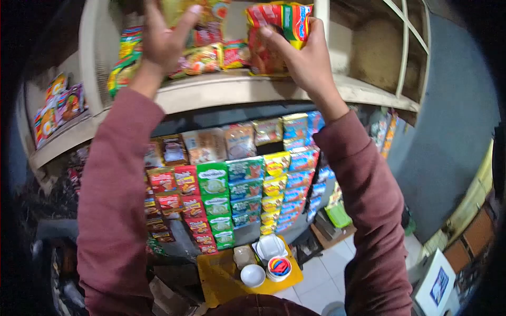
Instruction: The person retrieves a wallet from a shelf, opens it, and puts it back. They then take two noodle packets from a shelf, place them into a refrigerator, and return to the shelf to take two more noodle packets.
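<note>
My right hand (311,60) is closed around a red, yellow and green instant noodle packet (278,39), thumb across its front, at the shelf edge. My left hand (164,39) reaches up to the same shelf, its thumb over a yellow instant noodle packet (178,11); its fingertips are cut off by the top edge. Between the hands, a colourful noodle packet (203,59) lies flat and a small red packet (235,54) lies beside it. More green and yellow noodle packets (124,73) stand left of my left wrist.
The pale wooden shelf (226,90) spans the top. Below hang several strips of sachets (215,205). A yellow stool (216,284) bears a white bowl (253,275) and plastic containers. Further noodle packets (60,108) sit in the left compartment. A white box (429,284) stands at lower right.
</note>
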Tool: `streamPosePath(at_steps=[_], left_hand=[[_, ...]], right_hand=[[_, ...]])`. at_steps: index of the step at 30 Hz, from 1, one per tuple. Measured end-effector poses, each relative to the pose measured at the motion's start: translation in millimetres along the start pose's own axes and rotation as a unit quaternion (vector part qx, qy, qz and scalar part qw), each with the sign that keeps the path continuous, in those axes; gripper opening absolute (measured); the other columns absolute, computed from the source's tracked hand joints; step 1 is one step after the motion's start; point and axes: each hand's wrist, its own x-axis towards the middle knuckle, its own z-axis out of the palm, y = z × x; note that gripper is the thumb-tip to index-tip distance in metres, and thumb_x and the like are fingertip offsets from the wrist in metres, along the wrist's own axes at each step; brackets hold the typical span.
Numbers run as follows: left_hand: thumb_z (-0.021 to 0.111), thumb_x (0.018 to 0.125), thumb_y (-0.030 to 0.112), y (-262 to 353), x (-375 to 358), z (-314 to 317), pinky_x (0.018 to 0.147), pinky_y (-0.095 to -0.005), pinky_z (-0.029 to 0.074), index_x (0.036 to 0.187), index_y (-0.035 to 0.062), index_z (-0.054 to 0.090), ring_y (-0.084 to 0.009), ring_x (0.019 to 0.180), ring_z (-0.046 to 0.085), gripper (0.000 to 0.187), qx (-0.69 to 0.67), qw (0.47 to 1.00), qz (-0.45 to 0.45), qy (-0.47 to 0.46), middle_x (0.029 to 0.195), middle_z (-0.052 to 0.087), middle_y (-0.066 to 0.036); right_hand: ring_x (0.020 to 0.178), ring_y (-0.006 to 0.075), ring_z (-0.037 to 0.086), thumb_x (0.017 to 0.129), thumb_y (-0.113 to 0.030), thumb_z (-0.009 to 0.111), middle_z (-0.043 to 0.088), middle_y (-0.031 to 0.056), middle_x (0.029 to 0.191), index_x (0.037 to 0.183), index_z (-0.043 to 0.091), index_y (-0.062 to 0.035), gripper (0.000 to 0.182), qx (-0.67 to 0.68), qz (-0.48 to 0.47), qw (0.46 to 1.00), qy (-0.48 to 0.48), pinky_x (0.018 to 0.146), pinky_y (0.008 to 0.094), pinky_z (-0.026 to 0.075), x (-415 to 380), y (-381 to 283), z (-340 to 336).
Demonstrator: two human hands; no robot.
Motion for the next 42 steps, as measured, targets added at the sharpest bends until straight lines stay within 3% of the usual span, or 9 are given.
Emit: streamPosePath(at_steps=[8, 11, 14, 16, 17, 19, 27, 31, 42], left_hand=[[0.059, 0.093, 0.02, 20.2, 1.8, 2.8, 0.108, -0.0378, 0.035, 0.154, 0.004, 0.007, -0.0227, 0.127, 0.044, 0.082, -0.007, 0.998, 0.023, 0.051, 0.138, 0.042, -0.016], [0.064, 0.092, 0.013, 15.3, 4.0, -27.0, 0.096, -0.0327, 0.043, 0.122, 0.002, 0.047, -0.0164, 0.108, 0.055, 0.036, 0.11, 0.982, 0.147, 0.048, 0.116, 0.055, -0.009], [0.065, 0.09, 0.015, 57.0, -30.8, -44.7, 0.099, -0.0361, 0.043, 0.131, 0.0023, 0.043, -0.0234, 0.113, 0.056, 0.048, 0.484, 0.812, 0.317, -0.076, 0.122, 0.054, -0.014], [0.067, 0.086, 0.018, 102.6, -67.2, -12.2, 0.1, -0.0366, 0.042, 0.136, 0.0035, 0.035, -0.0261, 0.116, 0.054, 0.061, 0.243, 0.965, 0.097, -0.005, 0.128, 0.051, -0.016], [0.067, 0.086, 0.016, 134.7, -91.2, 22.3, 0.104, -0.0368, 0.038, 0.141, 0.0016, 0.031, -0.0252, 0.12, 0.05, 0.066, -0.002, 0.988, -0.121, 0.096, 0.133, 0.045, -0.015], [0.063, 0.088, 0.014, 157.1, -138.6, 32.5, 0.104, -0.0369, 0.039, 0.142, -0.0031, 0.028, -0.0236, 0.12, 0.049, 0.066, 0.039, 0.979, -0.183, 0.082, 0.132, 0.046, -0.012], [0.058, 0.095, 0.015, 236.2, -346.6, 71.0, 0.096, -0.0358, 0.049, 0.146, 0.0014, 0.029, -0.0205, 0.117, 0.057, 0.06, -0.151, 0.676, -0.716, 0.085, 0.132, 0.053, -0.011], [0.063, 0.092, 0.01, 284.1, -387.0, 103.1, 0.093, -0.0339, 0.052, 0.143, 0.0043, 0.031, -0.0203, 0.11, 0.06, 0.061, -0.193, 0.556, -0.783, 0.2, 0.126, 0.055, -0.012], [0.073, 0.085, 0.007, 363.8, -384.1, 122.0, 0.093, -0.0332, 0.052, 0.137, 0.0037, 0.035, -0.0176, 0.11, 0.06, 0.064, -0.052, 0.598, -0.775, 0.196, 0.124, 0.056, -0.009]], right_hand=[[0.094, 0.0129, 0.063, 0.084, -0.026, 0.078, 0.063, 0.0092, 0.106, 0.112, 0.044, -0.0016, 0.051, 0.258, 0.17, 0.95, 0.034, 0.085, 0.0284, 0.051, -82.9, -46.6, -54.3], [0.098, 0.014, 0.062, 0.085, -0.024, 0.076, 0.062, 0.0091, 0.11, 0.116, 0.046, -0.0024, 0.048, 0.266, 0.228, 0.936, 0.013, 0.086, 0.0285, 0.05, -114.6, -54.3, -80.5], [0.104, 0.0146, 0.061, 0.087, -0.02, 0.072, 0.059, 0.0089, 0.116, 0.125, 0.044, -0.0027, 0.051, 0.275, 0.319, 0.907, 0.011, 0.089, 0.0286, 0.049, -148.0, -59.6, -107.4], [0.106, 0.0153, 0.06, 0.089, -0.017, 0.07, 0.058, 0.0085, 0.119, 0.131, 0.042, -0.0042, 0.053, 0.308, 0.387, 0.869, 0.004, 0.092, 0.0302, 0.049, -168.4, -58.4, -124.9], [0.107, 0.0153, 0.06, 0.089, -0.017, 0.069, 0.058, 0.0086, 0.12, 0.133, 0.04, -0.0047, 0.054, 0.317, 0.41, 0.855, -0.002, 0.093, 0.0311, 0.049, -180.0, -55.4, -132.7], [0.109, 0.0158, 0.059, 0.089, -0.019, 0.07, 0.057, 0.009, 0.121, 0.135, 0.038, -0.0048, 0.058, 0.311, 0.477, 0.822, -0.029, 0.095, 0.0315, 0.048, -200.4, -52.5, -149.8], [0.116, 0.0169, 0.056, 0.09, -0.017, 0.067, 0.055, 0.0105, 0.125, 0.135, 0.037, -0.0028, 0.056, 0.328, 0.697, 0.631, -0.092, 0.098, 0.0329, 0.047, -339.7, -5.1, -237.6], [0.112, 0.0175, 0.061, 0.087, -0.008, 0.066, 0.055, 0.0091, 0.128, 0.142, 0.036, -0.0074, 0.063, 0.312, 0.771, 0.549, -0.084, 0.088, 0.029, 0.054, -395.2, 1.3, -262.3], [0.112, 0.0218, 0.061, 0.09, -0.011, 0.064, 0.054, 0.0105, 0.128, 0.14, 0.036, -0.0063, 0.057, 0.416, 0.775, 0.436, -0.19, 0.09, 0.035, 0.054, -449.5, 3.7, -224.1]])
